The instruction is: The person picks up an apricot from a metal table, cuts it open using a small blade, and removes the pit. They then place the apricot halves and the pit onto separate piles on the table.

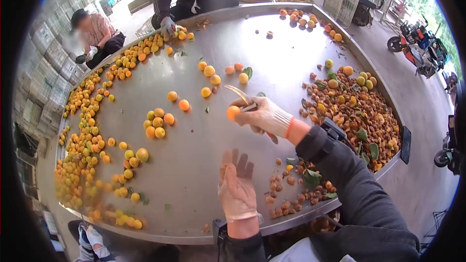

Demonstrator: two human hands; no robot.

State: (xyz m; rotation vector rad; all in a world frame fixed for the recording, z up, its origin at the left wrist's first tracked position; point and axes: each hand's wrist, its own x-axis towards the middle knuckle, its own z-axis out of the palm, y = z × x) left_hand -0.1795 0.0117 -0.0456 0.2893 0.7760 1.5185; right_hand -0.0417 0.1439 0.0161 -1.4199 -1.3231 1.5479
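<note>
My right hand (266,115), in a pale work glove, is closed around an orange apricot (233,112) and a cutting tool with a curved metal blade (236,90). The blade sticks out above the fruit, and a reddish handle end shows below the hand. My left hand (237,190), also gloved, is raised near the front edge of the metal table (189,184). Its fingers are apart and hold nothing. Several loose apricots (209,71) lie beyond my right hand, and a small cluster of apricots (156,123) sits to its left.
Apricots (92,131) line the table's left side. A heap of brown pieces with leaves (359,116) covers the right side; smaller brown scraps (286,189) lie near me. A co-worker's gloved hand (168,26) touches fruit at the far edge. Another person (97,36) sits at left.
</note>
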